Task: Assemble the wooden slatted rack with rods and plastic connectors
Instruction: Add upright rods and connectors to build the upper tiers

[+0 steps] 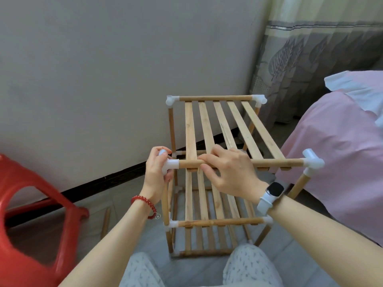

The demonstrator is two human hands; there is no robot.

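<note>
standing close: a three-tier wooden rack rises from the floor between the person's knees, beside a pink-covered bed.
top tier: five slats run from the far rod to the near rod, with white plastic connectors at the corners.
left hand: the left hand has a closed grip around the near-left connector, thumb on top, fingers curled behind it.
right hand: the right hand holds the near rod just beside that connector, fingers over the top and thumb under it, a narrow grip on the wood.
step in hand: it looks like the rod end is being seated into the connector socket.
doing it well: keep the rod straight in line with the socket, hold the connector firm, push with a slight twist until no bare gap shows; the upright under the connector should stay plumb so the joint does not bind.
watch for: the near-right connector could loosen if the rod is pushed too hard leftward.
lying by: a spare rod on the floor, a red plastic stool to the left.
</note>
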